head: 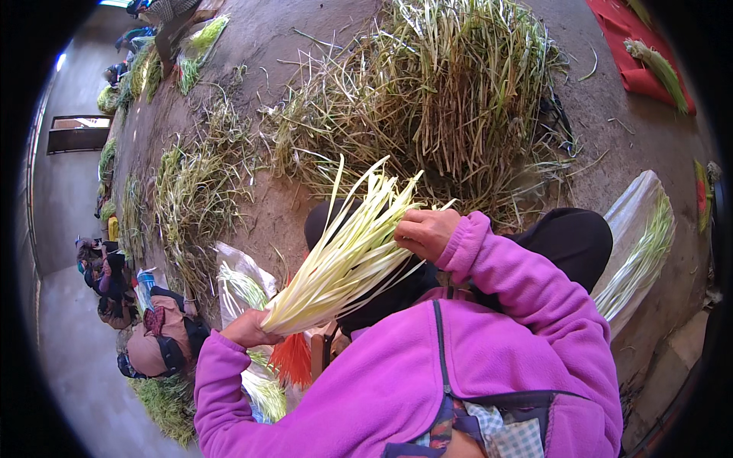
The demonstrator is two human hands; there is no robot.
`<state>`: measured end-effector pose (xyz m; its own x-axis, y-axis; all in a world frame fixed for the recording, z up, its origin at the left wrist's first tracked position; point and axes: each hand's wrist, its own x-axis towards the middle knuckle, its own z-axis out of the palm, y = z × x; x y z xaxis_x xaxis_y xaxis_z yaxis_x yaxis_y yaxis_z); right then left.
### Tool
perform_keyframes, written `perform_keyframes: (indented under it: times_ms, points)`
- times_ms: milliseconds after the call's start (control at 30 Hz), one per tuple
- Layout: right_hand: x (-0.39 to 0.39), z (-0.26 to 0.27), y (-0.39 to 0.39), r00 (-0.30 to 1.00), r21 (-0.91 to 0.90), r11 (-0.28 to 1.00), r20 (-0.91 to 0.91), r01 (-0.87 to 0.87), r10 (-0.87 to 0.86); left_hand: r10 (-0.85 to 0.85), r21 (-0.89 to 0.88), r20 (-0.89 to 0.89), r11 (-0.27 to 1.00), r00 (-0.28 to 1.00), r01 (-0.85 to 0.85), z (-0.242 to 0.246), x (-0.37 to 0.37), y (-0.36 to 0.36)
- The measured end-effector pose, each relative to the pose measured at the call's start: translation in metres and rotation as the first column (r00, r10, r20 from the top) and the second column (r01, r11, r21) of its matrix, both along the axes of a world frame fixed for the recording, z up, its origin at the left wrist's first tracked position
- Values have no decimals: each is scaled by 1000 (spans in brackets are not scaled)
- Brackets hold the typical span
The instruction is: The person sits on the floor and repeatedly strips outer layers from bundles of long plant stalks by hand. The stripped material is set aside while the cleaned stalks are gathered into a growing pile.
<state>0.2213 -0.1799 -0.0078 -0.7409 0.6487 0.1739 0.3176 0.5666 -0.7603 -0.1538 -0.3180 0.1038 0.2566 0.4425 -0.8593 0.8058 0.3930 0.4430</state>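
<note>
A thick bundle of long, pale yellow-green leaves (pixel 349 252), which look like blanched chives, lies slanted across my lap. My left hand (pixel 246 328) grips its whitish lower end. At the bundle's upper right edge, my right hand (pixel 426 232) has its fingers curled around a few leaves, and a short tip pokes out above the knuckles. The loose ends fan out between my dark-trousered knees. Red plastic strands (pixel 292 358) hang below the bundle, close to my left hand. More pale bunches (pixel 263 392) rest on a plastic sheet at my left.
A large heap of unsorted stalks (pixel 458 103) stands before me, with scattered plant waste (pixel 194 194) left of it. On my right, a bunch (pixel 638 257) lies on clear plastic sheeting. Farther off is a red cloth (pixel 641 74). A person (pixel 160 338) sits at left, others beyond.
</note>
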Motion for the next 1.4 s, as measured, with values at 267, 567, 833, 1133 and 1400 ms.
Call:
perform_keyframes:
  times_ms: [267, 567, 833, 1133, 1400]
  points:
    - [0, -5, -10, 1000, 46, 999, 15, 2, -3, 21, -23, 0, 1000, 1000, -21, 5, 6, 5]
    - [8, -4, 11, 978, 51, 978, -70, 201, -197, 10, -21, -20, 1000, 1000, -10, 0, 4, 3]
    - [-17, -16, 7, 993, 86, 991, -66, 100, -95, 119, -151, 75, 983, 990, -107, -8, -7, -6]
    - [-8, -9, 30, 951, 184, 933, -72, 308, -300, 327, -272, 195, 924, 925, -269, 1, 10, -2]
    - [5, -13, 19, 994, 61, 993, 33, 104, -106, 374, -274, 171, 907, 911, -321, -6, 3, -6]
